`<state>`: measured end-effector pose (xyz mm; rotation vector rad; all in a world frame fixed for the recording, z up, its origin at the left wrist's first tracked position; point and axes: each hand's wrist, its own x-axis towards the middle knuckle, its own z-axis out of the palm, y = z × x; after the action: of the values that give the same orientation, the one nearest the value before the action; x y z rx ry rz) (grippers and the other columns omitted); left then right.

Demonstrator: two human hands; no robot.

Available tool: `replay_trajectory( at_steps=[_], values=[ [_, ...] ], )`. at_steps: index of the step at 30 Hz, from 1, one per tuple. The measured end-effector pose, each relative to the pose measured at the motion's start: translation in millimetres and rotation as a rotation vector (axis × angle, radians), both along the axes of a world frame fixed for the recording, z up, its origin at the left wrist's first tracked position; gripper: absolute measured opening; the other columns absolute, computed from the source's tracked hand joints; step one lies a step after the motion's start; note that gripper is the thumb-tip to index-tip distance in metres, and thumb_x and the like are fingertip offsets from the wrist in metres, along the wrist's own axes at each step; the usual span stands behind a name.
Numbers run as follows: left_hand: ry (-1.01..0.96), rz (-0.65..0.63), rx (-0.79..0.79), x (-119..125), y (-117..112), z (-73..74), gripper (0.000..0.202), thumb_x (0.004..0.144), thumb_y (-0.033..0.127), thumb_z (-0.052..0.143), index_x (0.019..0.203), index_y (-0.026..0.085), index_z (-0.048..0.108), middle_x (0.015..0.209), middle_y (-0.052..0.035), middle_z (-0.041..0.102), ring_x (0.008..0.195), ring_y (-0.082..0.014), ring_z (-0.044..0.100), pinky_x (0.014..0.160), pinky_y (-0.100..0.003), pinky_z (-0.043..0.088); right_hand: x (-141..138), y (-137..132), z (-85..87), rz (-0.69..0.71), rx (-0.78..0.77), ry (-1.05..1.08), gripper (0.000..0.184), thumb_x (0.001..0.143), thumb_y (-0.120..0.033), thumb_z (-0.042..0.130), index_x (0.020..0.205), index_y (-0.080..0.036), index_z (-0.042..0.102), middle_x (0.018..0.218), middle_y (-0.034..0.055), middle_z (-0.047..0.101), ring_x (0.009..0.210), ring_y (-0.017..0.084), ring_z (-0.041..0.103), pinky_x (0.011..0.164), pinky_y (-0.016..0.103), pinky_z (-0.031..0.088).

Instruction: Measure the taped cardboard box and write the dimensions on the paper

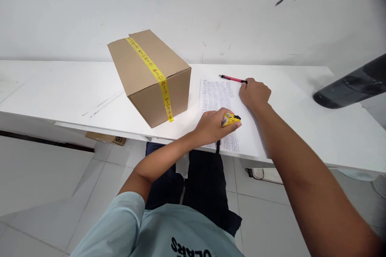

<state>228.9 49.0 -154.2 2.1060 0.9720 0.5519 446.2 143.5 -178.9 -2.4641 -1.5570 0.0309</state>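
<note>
The left hand (211, 126) is closed around a small yellow tape measure (230, 119), whose body pokes out past the fingers toward three o'clock. This hand rests on the near part of a printed sheet (217, 93) lying flat on the white table (75, 92), and the sheet's near edge reaches the table's front edge. A thin black strap (217, 147) hangs from under the hand over that edge.

The right hand (255, 93), at one o'clock from the left and apart from it, is curled knuckles-up at the sheet's right edge. A red pen (231, 79) lies at the sheet's far right corner, pointing toward ten o'clock. Its dark end meets the right hand's fingers; whether they pinch it or only touch it I cannot tell.

At ten o'clock from the left hand stands a cardboard box (132, 68), shut and sealed with yellow tape (153, 70) that runs across the top and down the near face. It sits just beside the sheet's left edge. At three o'clock, by the right border, a dark rounded object (352, 86) juts in above the table. Under the table at eight o'clock a flat piece of cardboard (105, 138) shows above the tiled floor (45, 176)
</note>
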Motion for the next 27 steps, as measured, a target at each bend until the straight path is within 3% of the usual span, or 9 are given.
replay_trajectory(
  at_steps=[3,7,11,17,22,24,27],
  values=[
    [0.000,0.081,0.031,0,5,-1.9,0.035,0.094,0.054,0.059,0.111,0.024,0.060,0.106,-0.0017,0.073,0.101,-0.0204,0.067,0.101,-0.038,0.050,0,1,-1.1,0.002,0.002,0.008,0.050,0.104,-0.038,0.035,0.136,-0.010,0.061,0.114,0.0300,0.071,0.104,0.041,0.069,0.085,0.050,0.049],
    [0.037,0.252,0.091,3,8,-3.5,0.036,0.094,0.054,0.059,0.110,0.023,0.059,0.115,-0.0049,0.072,0.115,-0.0234,0.064,0.111,-0.041,0.044,0,2,-2.1,0.010,0.010,0.012,0.048,0.105,-0.035,0.035,0.135,-0.008,0.060,0.114,0.0300,0.071,0.104,0.041,0.069,0.084,0.049,0.049],
    [0.111,0.329,0.125,7,9,-3.9,0.037,0.094,0.054,0.057,0.110,0.021,0.059,0.121,-0.0075,0.070,0.124,-0.0256,0.060,0.117,-0.043,0.036,-1,1,1.4,0.003,-0.018,0.036,0.045,0.105,-0.030,0.034,0.136,-0.007,0.058,0.119,0.0303,0.070,0.106,0.040,0.069,0.084,0.048,0.049],
    [0.304,0.352,0.139,14,13,-2.0,0.044,0.098,0.061,0.046,0.107,0.020,0.059,0.150,-0.0134,0.054,0.145,-0.0300,0.041,0.122,-0.045,0.029,-6,-3,9.6,0.011,-0.027,0.084,0.046,0.104,-0.028,0.033,0.133,-0.004,0.059,0.121,0.0310,0.070,0.109,0.042,0.068,0.086,0.049,0.049],
    [0.382,0.353,0.164,16,14,-3.3,0.050,0.099,0.064,0.039,0.104,0.019,0.059,0.156,-0.0152,0.046,0.149,-0.0309,0.035,0.126,-0.052,0.023,-6,-3,8.4,0.032,0.013,0.126,0.049,0.104,-0.032,0.031,0.129,-0.003,0.060,0.116,0.0330,0.070,0.104,0.041,0.069,0.084,0.050,0.049],
    [0.398,0.351,0.167,16,14,-3.9,0.053,0.100,0.065,0.036,0.108,0.018,0.059,0.158,-0.0170,0.044,0.152,-0.0319,0.033,0.127,-0.055,0.021,-4,-1,7.5,0.035,0.033,0.149,0.049,0.104,-0.034,0.031,0.129,-0.003,0.060,0.114,0.0330,0.070,0.102,0.041,0.068,0.084,0.051,0.049],
    [0.441,0.347,0.135,18,19,-3.5,0.058,0.100,0.066,0.033,0.125,0.019,0.056,0.170,-0.0186,0.028,0.161,-0.0358,0.017,0.128,-0.062,0.014,1,3,7.8,0.064,0.048,0.200,0.046,0.104,-0.035,0.035,0.131,-0.007,0.058,0.115,0.0309,0.071,0.104,0.040,0.068,0.087,0.051,0.049]
  ],
)
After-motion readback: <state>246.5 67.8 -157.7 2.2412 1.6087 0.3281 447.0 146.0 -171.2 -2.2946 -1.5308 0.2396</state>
